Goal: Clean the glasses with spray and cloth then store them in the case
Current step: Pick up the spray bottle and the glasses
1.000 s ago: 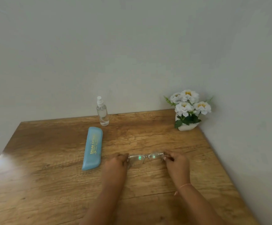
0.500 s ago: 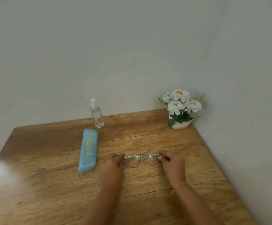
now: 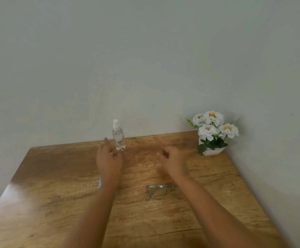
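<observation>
The clear-framed glasses [image 3: 158,190] lie on the wooden table [image 3: 56,185], partly under my right forearm. A small clear spray bottle [image 3: 118,136] with a white pump stands near the back edge. My left hand [image 3: 109,158] is open beside the bottle, fingertips at its base, not closed around it. My right hand [image 3: 174,162] hovers above the table with loosely curled fingers and holds nothing. Only a sliver of the light blue case [image 3: 100,183] shows; my left forearm hides the rest. No cloth is visible.
A white pot of white flowers [image 3: 212,133] sits in the back right corner against the wall. The table's right edge runs close to the right wall. Bare wood lies left of my left arm.
Both hands let go of the glasses, which now rest on the table. My left hand moved forward to the spray bottle; my right hand moved forward too.
</observation>
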